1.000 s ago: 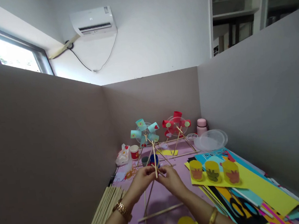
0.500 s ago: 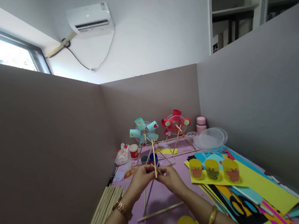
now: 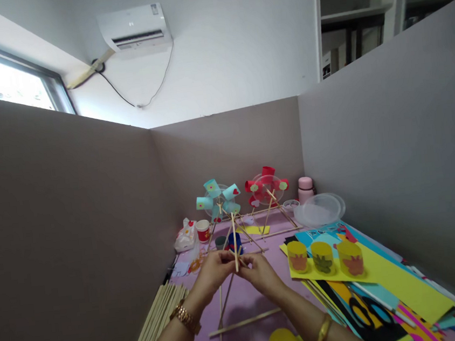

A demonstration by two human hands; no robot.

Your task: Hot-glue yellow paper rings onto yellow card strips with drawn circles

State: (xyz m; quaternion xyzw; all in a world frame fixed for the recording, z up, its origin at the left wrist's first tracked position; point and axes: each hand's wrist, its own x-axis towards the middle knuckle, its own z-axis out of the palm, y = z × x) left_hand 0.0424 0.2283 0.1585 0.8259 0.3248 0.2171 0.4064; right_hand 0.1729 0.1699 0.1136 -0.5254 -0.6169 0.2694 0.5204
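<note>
Both hands meet at the middle of the table around a frame of thin wooden sticks [image 3: 234, 235]. My left hand [image 3: 218, 267] is closed, its fingers pinching the sticks near their crossing. From the other side my right hand [image 3: 259, 272] pinches the same joint. One stick points away from me between the hands, and slanting legs run down to the table. A flat stick [image 3: 245, 321] lies across the base, below the wrists. The exact contact at the fingertips is partly hidden.
Bundled sticks [image 3: 158, 321] lie at left. Behind stand a light-blue cup wheel [image 3: 213, 202] and a red one [image 3: 269, 188]. At right are yellow cups [image 3: 323, 258], coloured paper [image 3: 398, 285] and black scissors [image 3: 374, 312]. Grey partitions [image 3: 225, 149] enclose the table.
Almost nothing differs. The hands keep their pinch on the stick joint, and the view has shifted very slightly.
</note>
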